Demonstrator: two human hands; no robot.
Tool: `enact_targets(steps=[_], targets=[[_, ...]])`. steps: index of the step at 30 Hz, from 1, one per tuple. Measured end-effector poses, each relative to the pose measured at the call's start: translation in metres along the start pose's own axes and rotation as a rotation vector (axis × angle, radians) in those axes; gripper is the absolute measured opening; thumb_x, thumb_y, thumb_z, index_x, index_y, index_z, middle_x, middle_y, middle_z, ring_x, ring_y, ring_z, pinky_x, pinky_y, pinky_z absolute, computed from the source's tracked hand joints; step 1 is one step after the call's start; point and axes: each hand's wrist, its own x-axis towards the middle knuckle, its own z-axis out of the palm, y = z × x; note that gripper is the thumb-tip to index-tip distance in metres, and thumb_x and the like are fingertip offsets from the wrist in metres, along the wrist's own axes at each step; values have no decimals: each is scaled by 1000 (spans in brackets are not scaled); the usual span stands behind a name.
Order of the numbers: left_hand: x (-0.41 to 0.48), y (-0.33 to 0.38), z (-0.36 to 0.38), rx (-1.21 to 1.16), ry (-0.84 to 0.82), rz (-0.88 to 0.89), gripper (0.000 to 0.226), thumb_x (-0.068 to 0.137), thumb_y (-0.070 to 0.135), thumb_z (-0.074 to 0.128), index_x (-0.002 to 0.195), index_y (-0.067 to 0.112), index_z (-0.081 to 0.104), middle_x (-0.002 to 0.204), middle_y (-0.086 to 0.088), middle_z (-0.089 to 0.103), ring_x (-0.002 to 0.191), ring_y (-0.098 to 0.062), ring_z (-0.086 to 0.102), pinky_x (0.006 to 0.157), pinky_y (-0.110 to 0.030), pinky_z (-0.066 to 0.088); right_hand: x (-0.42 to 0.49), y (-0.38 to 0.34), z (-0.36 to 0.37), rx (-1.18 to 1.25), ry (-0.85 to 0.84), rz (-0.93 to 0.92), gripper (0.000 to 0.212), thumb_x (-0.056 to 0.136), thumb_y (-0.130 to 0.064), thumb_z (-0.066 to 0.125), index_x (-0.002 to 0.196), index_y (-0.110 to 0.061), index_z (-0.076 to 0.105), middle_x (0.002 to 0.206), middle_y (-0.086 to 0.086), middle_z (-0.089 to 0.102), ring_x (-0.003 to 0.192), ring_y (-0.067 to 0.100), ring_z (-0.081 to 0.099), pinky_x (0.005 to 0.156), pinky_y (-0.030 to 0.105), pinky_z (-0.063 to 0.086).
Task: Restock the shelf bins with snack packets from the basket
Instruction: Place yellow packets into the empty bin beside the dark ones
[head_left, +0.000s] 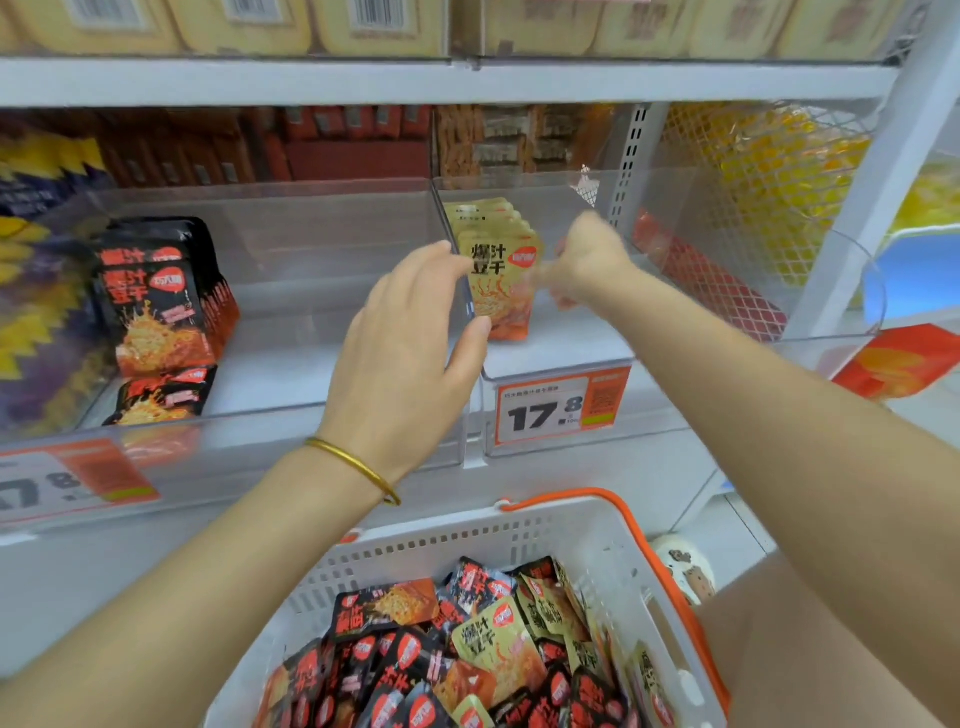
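A row of yellow snack packets (501, 267) stands upright at the left side of the right clear bin (558, 358). My left hand (410, 348) reaches to the front packet, fingertips and thumb at its left edge by the bin divider. My right hand (587, 257) is blurred to the right of the row, its fingers curled; whether it holds anything is unclear. Black snack packets (156, 301) stand in the left clear bin (291, 332). A white basket (519, 540) with an orange handle, below, holds several black and yellow packets (467, 654).
An orange price tag reading 17.8 (561, 405) fronts the right bin. Another tag (72, 480) fronts the left bin. Purple-yellow packs (31, 291) sit far left. A mesh panel (737, 208) closes the shelf's right side. The shelf above (415, 78) overhangs the bins.
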Motion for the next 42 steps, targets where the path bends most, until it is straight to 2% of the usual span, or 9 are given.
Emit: enact_targets(steps=[4, 9, 12, 14, 19, 24, 31, 36, 42], targets=[[-53, 9, -7, -65, 71, 161, 27, 89, 15, 47, 113, 6, 58, 114, -6, 58, 104, -22, 51, 89, -29, 38, -94, 7, -40, 160, -27, -236, 25, 81, -12, 73, 69, -13, 51, 58, 5, 59, 51, 15, 63, 41, 24, 45], [-111, -15, 24, -36, -338, 109, 25, 86, 22, 41, 97, 16, 63, 100, 2, 62, 95, -22, 57, 81, -38, 44, -144, 51, 29, -116, -745, -110, 7, 87, -12, 65, 84, -7, 61, 65, 4, 64, 54, 13, 64, 45, 22, 50], [-124, -27, 43, 8, -533, 3, 32, 82, 27, 34, 89, 18, 64, 95, 3, 63, 89, -23, 58, 75, -40, 51, -139, 92, 122, -439, -949, -113, 27, 90, -19, 62, 111, -3, 58, 92, 10, 67, 79, 24, 65, 65, 31, 54], [-130, -32, 49, 47, -612, -29, 44, 80, 33, 25, 91, 17, 65, 97, 1, 64, 92, -25, 58, 77, -41, 51, -141, 121, 169, -617, -953, -224, 41, 90, -20, 62, 127, -6, 49, 120, 10, 60, 105, 28, 59, 85, 36, 50], [-137, -46, 57, 127, -704, -73, 50, 82, 34, 21, 104, 17, 62, 108, 1, 59, 105, -20, 53, 90, -37, 44, -151, 169, 220, -752, -878, -230, 31, 92, -8, 54, 123, -8, 47, 123, 13, 54, 111, 32, 55, 85, 42, 48], [-137, -51, 61, 81, -740, -169, 25, 95, 23, 44, 115, 19, 58, 116, 1, 55, 109, -17, 50, 93, -35, 42, -134, 154, 201, -771, -914, -308, 16, 94, -14, 56, 78, -9, 54, 81, 5, 57, 87, 27, 54, 72, 30, 41], [-132, -38, 62, -107, -817, -301, 43, 90, 36, 60, 129, 23, 47, 126, 4, 57, 106, -12, 56, 88, -25, 43, -128, 88, 113, -494, -780, -381, 19, 92, -18, 58, 102, -3, 63, 98, 12, 63, 89, 27, 59, 69, 31, 41], [-110, -23, 41, -277, -589, -346, 17, 84, 23, 68, 81, 28, 51, 74, 3, 59, 72, -21, 56, 67, -33, 43, -143, 77, 62, 145, -710, -121, 5, 88, -11, 65, 85, -10, 61, 81, 5, 62, 71, 16, 62, 68, 31, 56], [-49, 5, -3, -595, -266, -312, 14, 82, 9, 68, 83, 19, 58, 81, -5, 70, 75, -19, 66, 70, -33, 53, -142, 56, 2, 455, -642, -105, 14, 79, -4, 69, 91, -11, 67, 80, 2, 71, 69, 15, 64, 58, 22, 52]])
